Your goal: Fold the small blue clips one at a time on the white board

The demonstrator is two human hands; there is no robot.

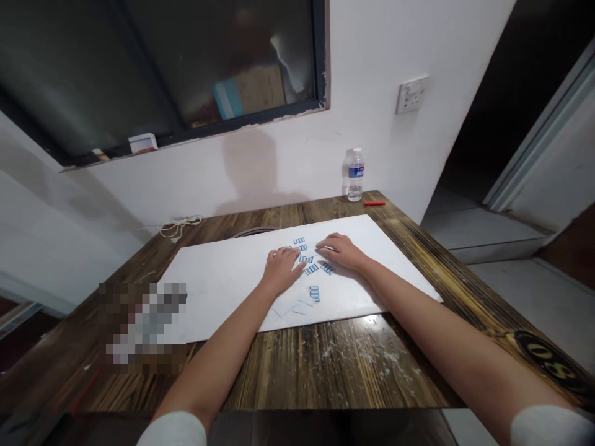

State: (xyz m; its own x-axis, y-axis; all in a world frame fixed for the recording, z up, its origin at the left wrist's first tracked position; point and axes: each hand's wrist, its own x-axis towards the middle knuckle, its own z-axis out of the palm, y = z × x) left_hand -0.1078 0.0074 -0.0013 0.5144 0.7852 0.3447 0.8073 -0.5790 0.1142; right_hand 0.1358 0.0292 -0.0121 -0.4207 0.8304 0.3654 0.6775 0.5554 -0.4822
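Note:
A large white board (218, 285) lies on the dark wooden table, with several small groups of blue-outlined strips on it, one group (315, 293) nearer the front edge. My left hand (281, 269) rests over the left side of these groups, fingers apart, covering part of them. To the right of the groups, my right hand (341, 251) lies low over the board with its fingers spread. Neither hand holds anything that shows. Whether the strips are drawn or loose pieces is too small to tell. Faint lines mark the board below my left hand.
On the table (325, 365), a water bottle (356, 176) and a red pen-like object (374, 203) stand and lie at the back right. A pale cord (180, 227) is at the back left. A blurred-out patch covers the board's left end. White specks dot the front.

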